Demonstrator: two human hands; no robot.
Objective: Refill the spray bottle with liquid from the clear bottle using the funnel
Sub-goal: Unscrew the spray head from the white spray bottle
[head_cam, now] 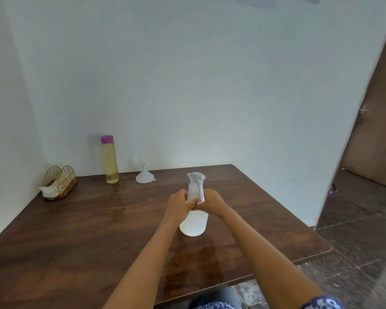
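Observation:
A white spray bottle (194, 221) stands upright on the brown wooden table (87, 230), its trigger head on top. My left hand (178, 205) grips its neck from the left. My right hand (212, 200) holds the neck and trigger from the right. The fingers of both hands meet in front of the neck and hide it. Far back on the table stands the clear bottle (109, 161) with yellowish liquid and a purple cap on. A white funnel (144, 176) lies mouth-down to its right, spout pointing up.
A gold wire napkin holder (58, 181) with white napkins sits at the table's far left corner against the wall. White walls close the back and left sides. The table's right edge borders a dark tiled floor, with a brown door (374, 130) beyond.

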